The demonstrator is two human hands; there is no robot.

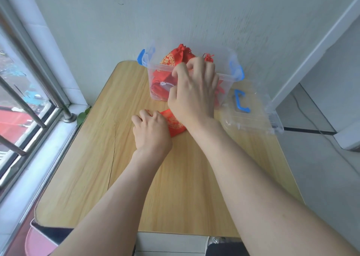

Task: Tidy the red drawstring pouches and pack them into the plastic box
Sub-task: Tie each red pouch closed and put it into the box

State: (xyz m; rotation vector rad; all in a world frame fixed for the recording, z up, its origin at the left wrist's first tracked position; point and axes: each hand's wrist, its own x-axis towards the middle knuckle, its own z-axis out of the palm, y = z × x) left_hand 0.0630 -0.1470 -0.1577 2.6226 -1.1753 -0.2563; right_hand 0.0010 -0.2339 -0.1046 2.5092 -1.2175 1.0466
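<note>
Gold-patterned red pouch [175,126] under left hand [151,131]

A: Where does your head camera look from?

B: From above your forearms, facing forward and steeply down onto the wooden table [93,158], close in.

A: How far does it reach?

B: To the wall [175,18] behind; the window [17,92] at left is probably distorted by the wide lens.

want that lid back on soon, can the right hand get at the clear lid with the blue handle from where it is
Probably yes. The lid lies flat on the table just right of the plastic box, with nothing on it. The right hand is at the box's front rim beside it, and nothing lies between them.
</note>
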